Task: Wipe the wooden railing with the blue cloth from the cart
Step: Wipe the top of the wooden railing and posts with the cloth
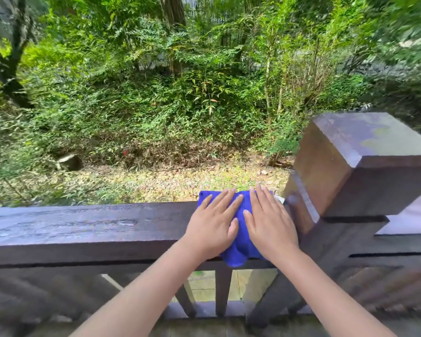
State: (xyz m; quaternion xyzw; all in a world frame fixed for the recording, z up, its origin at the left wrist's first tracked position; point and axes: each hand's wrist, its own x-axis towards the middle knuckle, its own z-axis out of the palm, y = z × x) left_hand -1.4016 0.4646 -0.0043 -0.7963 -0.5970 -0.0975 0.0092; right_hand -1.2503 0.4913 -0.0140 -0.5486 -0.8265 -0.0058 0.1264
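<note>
A blue cloth (241, 244) lies draped over the top of the dark wooden railing (83, 227), its near edge hanging down over the rail's front face. My left hand (213, 224) presses flat on the cloth's left half, fingers spread. Beside it, my right hand (269, 222) lies flat on the cloth's right half, close to the post. Both palms cover most of the cloth; only its middle strip, far edge and hanging corner show. The cart is not in view.
A thick square wooden post (365, 164) rises right of my hands, with more rail (408, 220) beyond it. Slats (223, 290) run below the railing. Past the railing lie leaf-strewn ground (156, 183) and dense green shrubs (156, 93).
</note>
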